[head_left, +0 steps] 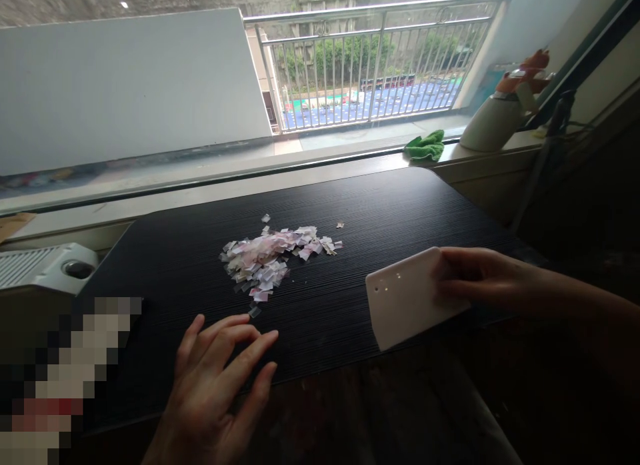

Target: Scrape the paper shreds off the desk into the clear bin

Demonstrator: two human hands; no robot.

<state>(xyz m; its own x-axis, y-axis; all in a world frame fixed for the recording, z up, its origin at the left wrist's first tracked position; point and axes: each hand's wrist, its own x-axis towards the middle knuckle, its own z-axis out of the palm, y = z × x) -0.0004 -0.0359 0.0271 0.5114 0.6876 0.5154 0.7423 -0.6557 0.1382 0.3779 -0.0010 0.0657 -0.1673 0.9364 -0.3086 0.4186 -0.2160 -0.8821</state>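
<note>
A loose pile of small paper and clear film scraps (270,252) lies on the dark wood-grain table (400,205). Below the pile, my left hand (215,378) hovers over the near edge with fingers spread, its fingertips close to a stray clear scrap (255,310). At the right, my right hand (470,275) pinches a white rectangular piece (405,298) by its right side. That piece is tilted over the table's front edge, with rounded corners and a few small dots at its upper left. Whether it is flat or hollow, I cannot tell.
Along the back runs a window sill (300,162) with a green cloth (425,146) and a white jug (493,122). A white appliance (50,265) stands at the left. One scrap (340,225) lies apart from the pile. A blurred-out item (75,365) is at lower left.
</note>
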